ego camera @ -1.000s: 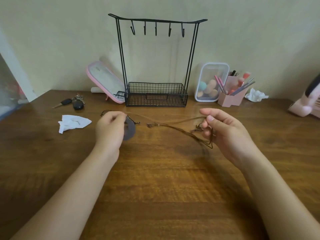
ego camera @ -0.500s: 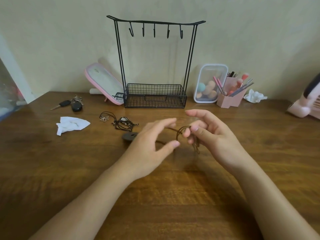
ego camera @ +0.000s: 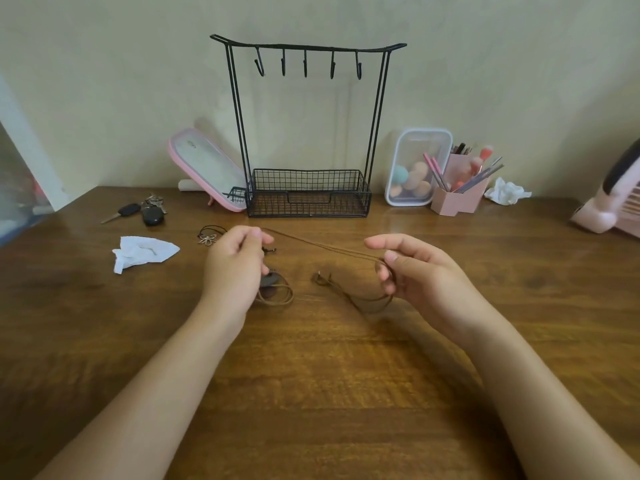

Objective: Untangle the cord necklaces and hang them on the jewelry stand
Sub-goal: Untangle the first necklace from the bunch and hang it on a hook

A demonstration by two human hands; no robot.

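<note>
a: item one, the cord?
b: brown cord (ego camera: 322, 245), drawn in a line above the worktop (ego camera: 311, 375) from one hand to the other. slack loops lie on the wood near each hand.
a: hands?
b: left hand (ego camera: 235, 271), fingers curled, pinches the cord's left end. right hand (ego camera: 426, 275), forefinger out, other fingers curled with the cord looped round them.
a: pendant?
b: dark pendant (ego camera: 272, 280), just right of the left hand, low by the wood. touching it or not, cannot tell.
a: stand?
b: black wire stand (ego camera: 308, 133), far centre by the wall, five hooks on top, basket at its foot, well apart from the hands.
a: other stock?
b: flower necklace (ego camera: 207, 237) on the worktop, just left of the left hand. tissue (ego camera: 143, 252) and keys (ego camera: 145, 211) further left. pink mirror (ego camera: 207, 171) left of the stand, brush pot (ego camera: 460, 195) right of it.
</note>
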